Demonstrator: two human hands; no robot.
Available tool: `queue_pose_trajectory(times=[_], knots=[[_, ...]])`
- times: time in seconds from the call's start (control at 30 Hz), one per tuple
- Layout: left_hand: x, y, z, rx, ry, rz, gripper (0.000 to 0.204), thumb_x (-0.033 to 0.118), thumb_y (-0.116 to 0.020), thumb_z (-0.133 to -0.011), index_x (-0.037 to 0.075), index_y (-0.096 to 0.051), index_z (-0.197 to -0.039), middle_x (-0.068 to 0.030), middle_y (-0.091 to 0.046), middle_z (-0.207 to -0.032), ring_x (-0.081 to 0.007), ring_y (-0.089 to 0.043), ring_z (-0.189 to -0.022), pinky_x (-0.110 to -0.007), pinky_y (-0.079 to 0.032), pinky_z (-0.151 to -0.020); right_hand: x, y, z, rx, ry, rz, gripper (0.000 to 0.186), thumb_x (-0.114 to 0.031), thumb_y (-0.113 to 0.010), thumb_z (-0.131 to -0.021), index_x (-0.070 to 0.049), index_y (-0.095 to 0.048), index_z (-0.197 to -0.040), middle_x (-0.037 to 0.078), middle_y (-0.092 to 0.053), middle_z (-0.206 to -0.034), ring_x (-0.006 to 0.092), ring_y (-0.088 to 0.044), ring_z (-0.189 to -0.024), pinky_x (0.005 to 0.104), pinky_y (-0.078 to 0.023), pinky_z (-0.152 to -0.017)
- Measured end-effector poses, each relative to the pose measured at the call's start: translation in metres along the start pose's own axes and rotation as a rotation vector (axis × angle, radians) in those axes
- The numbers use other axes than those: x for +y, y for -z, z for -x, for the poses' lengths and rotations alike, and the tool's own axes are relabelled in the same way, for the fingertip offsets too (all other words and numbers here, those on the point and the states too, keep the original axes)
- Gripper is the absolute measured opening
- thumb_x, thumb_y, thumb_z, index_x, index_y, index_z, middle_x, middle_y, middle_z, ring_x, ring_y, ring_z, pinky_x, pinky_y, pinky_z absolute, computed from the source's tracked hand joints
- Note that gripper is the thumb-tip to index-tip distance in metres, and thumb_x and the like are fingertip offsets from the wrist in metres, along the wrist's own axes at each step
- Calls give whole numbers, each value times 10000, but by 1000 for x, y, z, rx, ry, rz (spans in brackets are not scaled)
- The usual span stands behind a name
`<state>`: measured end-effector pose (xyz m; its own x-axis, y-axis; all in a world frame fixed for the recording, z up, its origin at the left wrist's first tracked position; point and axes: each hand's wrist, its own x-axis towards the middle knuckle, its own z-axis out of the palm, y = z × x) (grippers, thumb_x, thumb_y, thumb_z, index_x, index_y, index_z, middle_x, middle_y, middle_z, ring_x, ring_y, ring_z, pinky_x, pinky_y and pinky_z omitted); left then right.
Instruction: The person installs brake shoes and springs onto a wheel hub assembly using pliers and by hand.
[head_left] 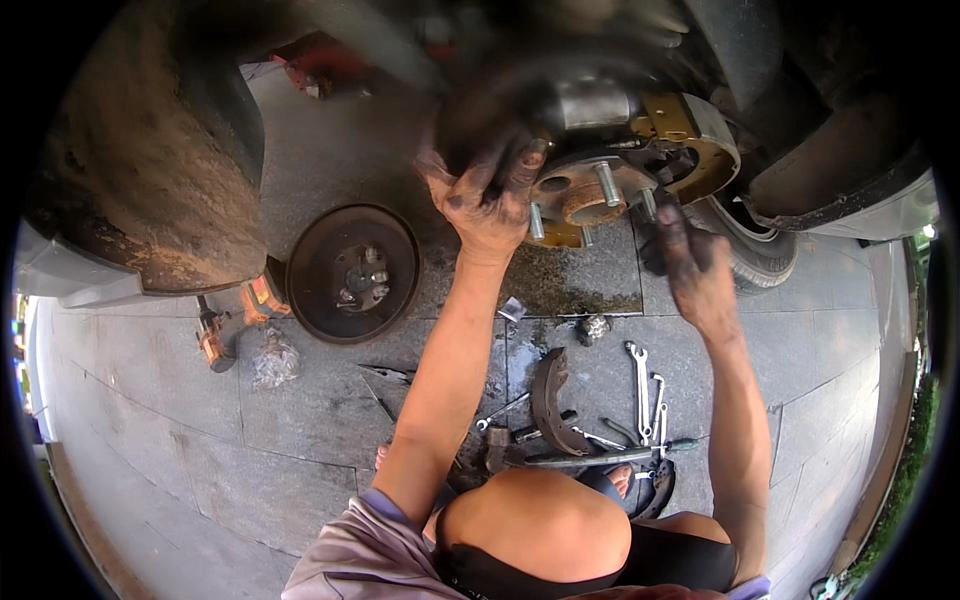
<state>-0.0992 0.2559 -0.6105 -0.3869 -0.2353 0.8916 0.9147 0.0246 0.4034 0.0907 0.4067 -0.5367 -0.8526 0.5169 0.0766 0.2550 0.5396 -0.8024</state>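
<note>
A rusty wheel hub [590, 195] with several studs juts out under the car. Behind it, a yellowish brake shoe [715, 150] curves round the right side. My left hand [483, 195], blackened with grease, is at the hub's left edge. Its fingers bend in beside the flange, and what they hold is hidden. Below and right of the hub is my right hand [692, 260], also greasy. Its fingers are curled close to a right-hand stud; I cannot make out what is in them.
A brake drum [352, 315] lies on the paving at left, near a cordless tool [213, 335] and a crumpled plastic bag [275, 358]. Before my knees lie a worn brake shoe [550, 400], a long-handled hammer [590, 459] and wrenches [641, 390]. A tyre [765, 262] lies behind my right hand.
</note>
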Motion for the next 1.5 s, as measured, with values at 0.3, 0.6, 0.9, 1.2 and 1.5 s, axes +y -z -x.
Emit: queue_pose_trajectory(times=[0.3, 0.6, 0.9, 1.2, 1.5], knots=[[4, 1, 1, -17, 90, 0, 356, 316, -802, -787, 61, -757, -1031, -229, -453, -1343, -383, -501, -1222, -468, -414, -1020, 7, 59, -76, 299, 656, 522, 663, -514, -690, -861, -33, -554, -1296, 218, -640, -1170, 370, -631, -1095, 437, -513, -895], [4, 5, 2, -82, 22, -163, 381, 334, -643, -932, -10, -694, -1090, -232, -530, -1301, -372, -529, -1182, -455, -395, -1012, 64, 14, -111, 556, 618, -140, 572, -474, -778, -810, 8, -629, -1082, 139, -709, -935, 232, -678, -861, 337, -516, -796], [6, 15, -3, -157, 9, -216, 386, 326, -658, -915, -14, -680, -1097, -196, -566, -1266, -353, -513, -1170, -459, -369, -1015, 72, -27, -97, 655, 489, -475, 536, -394, -816, -806, 49, -645, -1054, 111, -694, -950, 185, -629, -862, 308, -491, -821], [17, 39, 17, -165, 72, -297, 450, 319, -709, -885, -6, -638, -1189, -222, -496, -1317, -381, -477, -1218, -474, -350, -1038, 82, -45, -99, 684, 425, -581, 578, -443, -805, -807, 67, -657, -1036, 97, -687, -933, 171, -598, -842, 299, -479, -815], [14, 60, 65, -325, 664, -156, 388, 240, -789, -829, -40, -582, -1000, -201, -601, -922, -351, -582, -784, -437, -474, -695, 70, -48, -91, 647, 384, -700, 648, -553, -776, -773, 1, -626, -1076, -8, -596, -826, 67, -525, -677, 202, -403, -563]])
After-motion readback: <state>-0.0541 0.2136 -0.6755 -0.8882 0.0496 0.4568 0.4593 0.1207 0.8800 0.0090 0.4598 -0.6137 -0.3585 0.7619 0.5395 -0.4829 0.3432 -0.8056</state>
